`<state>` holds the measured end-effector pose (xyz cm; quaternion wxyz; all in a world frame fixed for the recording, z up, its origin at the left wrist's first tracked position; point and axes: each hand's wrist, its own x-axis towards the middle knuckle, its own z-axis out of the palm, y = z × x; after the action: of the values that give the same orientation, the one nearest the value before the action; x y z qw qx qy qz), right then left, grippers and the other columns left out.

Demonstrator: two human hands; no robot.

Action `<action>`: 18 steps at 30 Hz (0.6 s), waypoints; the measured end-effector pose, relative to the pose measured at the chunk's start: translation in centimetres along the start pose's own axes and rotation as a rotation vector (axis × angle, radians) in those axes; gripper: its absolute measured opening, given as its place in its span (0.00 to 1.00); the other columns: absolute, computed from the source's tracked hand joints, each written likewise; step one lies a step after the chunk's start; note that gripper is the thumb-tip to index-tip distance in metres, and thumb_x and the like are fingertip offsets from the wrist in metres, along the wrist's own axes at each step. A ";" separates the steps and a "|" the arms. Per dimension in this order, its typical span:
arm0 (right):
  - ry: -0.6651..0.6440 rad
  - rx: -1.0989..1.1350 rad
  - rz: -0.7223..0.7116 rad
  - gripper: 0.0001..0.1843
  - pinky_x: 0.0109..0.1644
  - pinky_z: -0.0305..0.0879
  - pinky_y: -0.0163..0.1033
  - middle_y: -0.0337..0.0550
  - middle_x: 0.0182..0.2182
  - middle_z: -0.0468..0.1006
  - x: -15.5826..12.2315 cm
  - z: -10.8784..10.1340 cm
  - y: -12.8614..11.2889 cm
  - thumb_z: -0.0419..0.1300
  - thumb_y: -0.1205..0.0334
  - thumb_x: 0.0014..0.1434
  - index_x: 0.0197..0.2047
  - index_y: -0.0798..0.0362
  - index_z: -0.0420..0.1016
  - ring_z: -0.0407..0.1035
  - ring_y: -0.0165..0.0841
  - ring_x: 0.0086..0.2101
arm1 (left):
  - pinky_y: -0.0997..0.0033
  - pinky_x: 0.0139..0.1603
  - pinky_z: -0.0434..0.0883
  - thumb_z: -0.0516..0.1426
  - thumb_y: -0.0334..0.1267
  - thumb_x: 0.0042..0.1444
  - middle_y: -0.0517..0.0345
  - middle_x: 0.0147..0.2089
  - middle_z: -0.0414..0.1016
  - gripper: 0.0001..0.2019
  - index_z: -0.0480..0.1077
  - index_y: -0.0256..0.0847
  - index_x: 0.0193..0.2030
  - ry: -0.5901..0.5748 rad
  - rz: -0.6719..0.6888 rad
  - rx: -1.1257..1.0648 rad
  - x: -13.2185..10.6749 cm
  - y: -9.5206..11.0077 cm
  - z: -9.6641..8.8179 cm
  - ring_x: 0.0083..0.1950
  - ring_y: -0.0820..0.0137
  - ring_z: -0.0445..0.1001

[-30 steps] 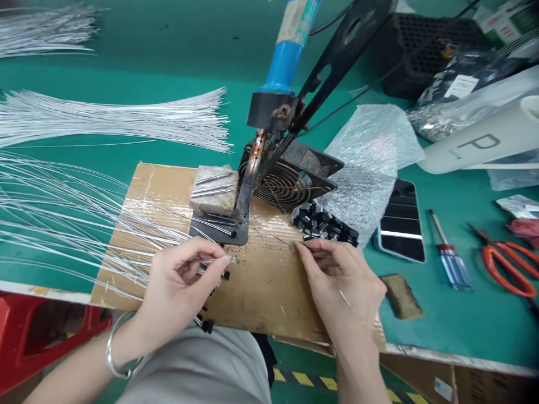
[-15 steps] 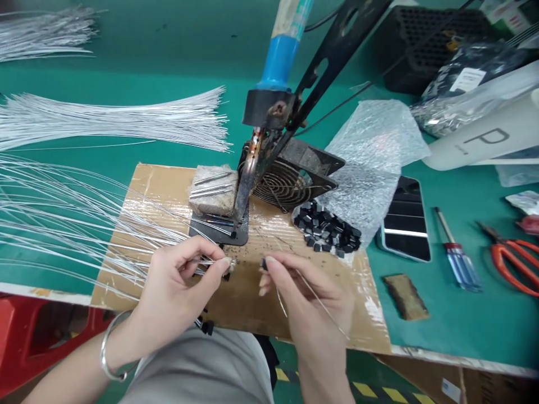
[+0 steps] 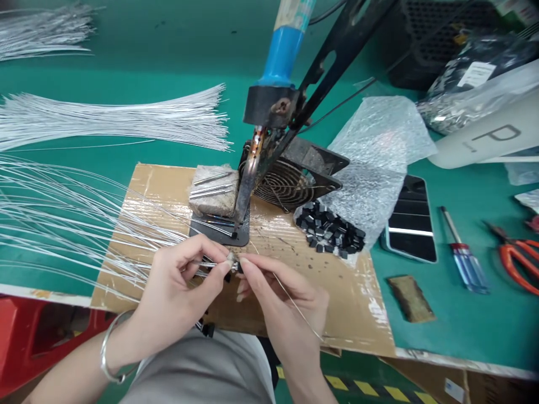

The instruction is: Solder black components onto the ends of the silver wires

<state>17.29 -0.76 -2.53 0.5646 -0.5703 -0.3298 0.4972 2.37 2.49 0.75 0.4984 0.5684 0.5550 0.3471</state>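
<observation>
Just in front of the soldering stand, both hands meet over the cardboard sheet [image 3: 337, 292], fingertips nearly touching. The left hand [image 3: 179, 289] has thumb and forefinger pinched together on the end of a thin silver wire [image 3: 208, 262]. The wire's long axis runs roughly left to right across the cardboard, and its free tip points right, toward the other hand. Its far length trails off left into the loose fan of wires [image 3: 63, 224] spread over the green table. The right hand [image 3: 286, 300] has thumb and forefinger closed on a small black piece [image 3: 237, 266], held right at the wire's tip; whether the two touch is too small to tell. A fine strand [image 3: 295, 303] also lies across the right hand, slanting from the fingertips down and right toward the near edge of the cardboard.

Behind the hands, the soldering iron [image 3: 283, 53] with its blue handle leans in its stand, tip downward, just beside a grey block [image 3: 213, 191] and in front of a small fan [image 3: 290, 182]. A heap of black pieces [image 3: 330, 230] lies to the right, next to bubble wrap [image 3: 379, 146]. Farther right lie a phone [image 3: 410, 219], a screwdriver [image 3: 463, 255] and orange scissors [image 3: 516, 264]. A bracelet [image 3: 107, 350] circles the left wrist.
</observation>
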 end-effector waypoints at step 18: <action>-0.061 -0.086 -0.138 0.09 0.27 0.76 0.28 0.35 0.26 0.84 0.2 -0.5 0.6 0.71 0.66 0.63 0.40 0.41 0.90 0.77 0.27 0.23 | 0.73 0.40 0.75 0.61 0.30 0.63 0.56 0.37 0.83 0.07 0.78 0.42 0.34 -0.034 -0.007 -0.077 -0.1 -0.5 -0.1 0.39 0.69 0.82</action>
<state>17.67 -0.83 -3.19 0.5622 -0.5547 -0.4062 0.4596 2.10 2.36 0.30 0.5303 0.5526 0.5348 0.3569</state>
